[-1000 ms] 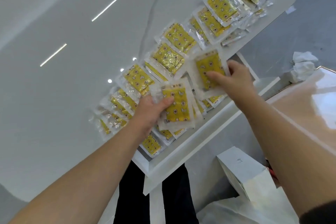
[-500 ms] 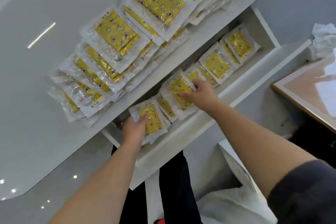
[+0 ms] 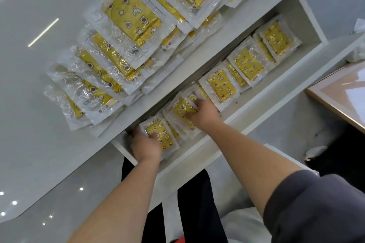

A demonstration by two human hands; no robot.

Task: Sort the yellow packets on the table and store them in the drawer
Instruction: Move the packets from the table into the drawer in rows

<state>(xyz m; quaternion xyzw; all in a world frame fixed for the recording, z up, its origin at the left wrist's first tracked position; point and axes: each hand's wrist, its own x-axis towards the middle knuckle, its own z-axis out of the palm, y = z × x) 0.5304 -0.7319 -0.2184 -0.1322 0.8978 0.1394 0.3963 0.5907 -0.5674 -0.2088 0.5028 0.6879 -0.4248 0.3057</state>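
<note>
Yellow packets [image 3: 245,65] line the drawer [image 3: 276,87] in a row. A heap [image 3: 126,23] on the worktop [image 3: 29,104] behind the drawer is unstored, so I judge it part done. My left grip [image 3: 145,144] pinches the drawer's end packet [image 3: 161,135]. My right grip [image 3: 203,114] touches its neighbour [image 3: 181,107]; whether it pinches I cannot tell.

Clear-wrapped yellow packets [image 3: 130,17] with star print lie overlapped in a row along the white table [image 3: 39,124] edge. The further packets [image 3: 222,86] lie flat, overlapping, inside the open drawer [image 3: 256,100].
</note>
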